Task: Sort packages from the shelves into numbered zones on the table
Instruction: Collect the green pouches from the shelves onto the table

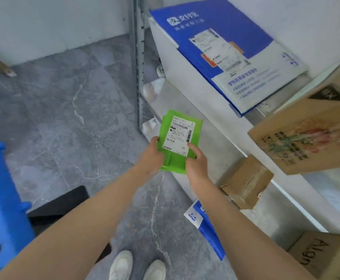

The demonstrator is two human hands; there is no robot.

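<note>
A flat green mailer bag (195, 128) with a white shipping label facing up is held in front of me, over the edge of the lower shelf. My left hand (153, 156) grips its left edge with the thumb on top. The bag's lower right side is pinched by my right hand (197, 162), thumb on the label. Both hands hold the one package.
A metal shelf unit (138, 77) stands to the right. It carries a large blue and white mailer (231, 51), a printed cardboard box (310, 136), a small brown box (248, 182), a blue bag (207, 227) and another box (322, 255). A blue plastic object (1, 199) sits at left on the grey floor.
</note>
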